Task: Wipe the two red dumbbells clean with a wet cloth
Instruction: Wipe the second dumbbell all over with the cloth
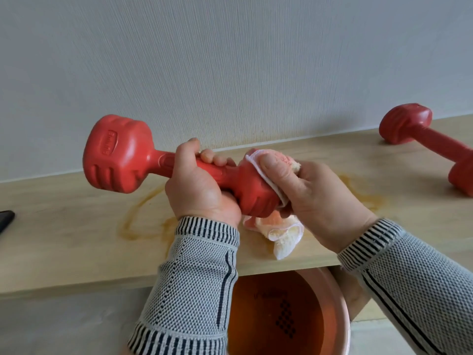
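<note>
Here the left hand (202,193) grips the handle of a red dumbbell (153,162) held above the wooden shelf (64,221), fingers curled over the top of the bar and the thumb wrapped up behind it — a full clamp on the grip. The dumbbell lies tilted, its far head up and to the left, clear of the fingers, its near head down and to the right. That near head sits inside the right hand (312,196), which presses a pink and white cloth (271,226) around it; the thumb lies flat across the cloth on the head's upper side, and the other fingers curl behind, mostly hidden. A loose tail of the cloth hangs below the head and touches the shelf near its front edge.

The second red dumbbell (430,147) lies on the shelf well apart to the right, untouched, one head by the pale wall (230,60) and the other cut by the picture's edge. An amber wet ring stains the shelf under the hands. Below the shelf's front edge stands a pinkish basin (340,329) with brownish water. A dark object (6,219) — too little of it shows to name — lies at the far left of the shelf. Both sleeves (189,290) are grey knit with striped cuffs.
</note>
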`<state>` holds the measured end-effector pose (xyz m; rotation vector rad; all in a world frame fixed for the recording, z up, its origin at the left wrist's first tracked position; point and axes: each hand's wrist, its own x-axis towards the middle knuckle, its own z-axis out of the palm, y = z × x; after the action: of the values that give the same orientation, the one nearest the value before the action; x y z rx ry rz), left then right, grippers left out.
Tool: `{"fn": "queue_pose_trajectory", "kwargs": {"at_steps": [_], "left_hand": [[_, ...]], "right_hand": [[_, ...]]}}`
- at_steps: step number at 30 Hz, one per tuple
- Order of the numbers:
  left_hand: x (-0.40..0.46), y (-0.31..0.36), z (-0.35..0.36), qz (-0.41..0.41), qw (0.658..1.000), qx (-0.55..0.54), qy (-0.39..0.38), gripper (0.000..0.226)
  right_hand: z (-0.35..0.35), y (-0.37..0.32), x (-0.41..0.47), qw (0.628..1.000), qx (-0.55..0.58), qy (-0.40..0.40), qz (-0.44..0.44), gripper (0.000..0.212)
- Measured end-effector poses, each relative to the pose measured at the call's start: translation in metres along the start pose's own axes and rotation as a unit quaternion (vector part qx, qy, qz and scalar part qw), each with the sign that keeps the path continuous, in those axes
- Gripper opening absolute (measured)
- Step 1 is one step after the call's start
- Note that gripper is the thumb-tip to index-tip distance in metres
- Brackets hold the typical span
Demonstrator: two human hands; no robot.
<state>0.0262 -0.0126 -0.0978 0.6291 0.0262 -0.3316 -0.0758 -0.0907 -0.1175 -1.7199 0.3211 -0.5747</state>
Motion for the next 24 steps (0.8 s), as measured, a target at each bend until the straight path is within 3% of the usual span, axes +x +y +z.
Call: {"fn": "queue_pose_trajectory", "kwargs": {"at_steps": [3, 5, 8, 10, 12, 16, 18, 24], "left_hand": [[0.004, 0.005, -0.002, 0.000, 1.000, -0.005, 0.002, 0.023], [0.005, 0.006, -0.002, -0.006, 1.000, -0.013, 0.002, 0.023], [0.002, 0.005, -0.001, -0.005, 1.000, -0.006, 0.008, 0.021], [0.001, 0.004, 0.001, -0.003, 1.000, 0.001, -0.001, 0.020], [0.000, 0.004, 0.003, -0.004, 1.000, -0.005, -0.018, 0.021], [-0.001, 0.003, 0.004, 0.008, 1.000, -0.010, -0.022, 0.025], [-0.001, 0.005, 0.003, 0.002, 1.000, -0.014, -0.023, 0.023], [0.000, 0.012, -0.001, -0.014, 0.997, -0.035, -0.071, 0.024]], "right_hand": [[-0.006, 0.005, 0.001, 0.995, 0.062, -0.078, 0.007, 0.039], [-0.007, 0.005, 0.000, 0.993, 0.053, -0.109, 0.007, 0.038], [0.001, 0.005, -0.001, 0.998, -0.010, -0.063, -0.008, 0.045], [0.006, 0.002, -0.004, 0.998, 0.032, -0.059, 0.014, 0.042], [0.007, -0.004, -0.005, 0.996, 0.076, -0.031, 0.028, 0.051], [0.003, -0.001, -0.002, 0.998, 0.060, 0.001, 0.031, 0.084], [0.000, 0.002, 0.000, 0.997, 0.075, -0.006, 0.034, 0.087], [-0.006, 0.000, 0.002, 0.979, 0.122, -0.156, 0.054, 0.039]]}}
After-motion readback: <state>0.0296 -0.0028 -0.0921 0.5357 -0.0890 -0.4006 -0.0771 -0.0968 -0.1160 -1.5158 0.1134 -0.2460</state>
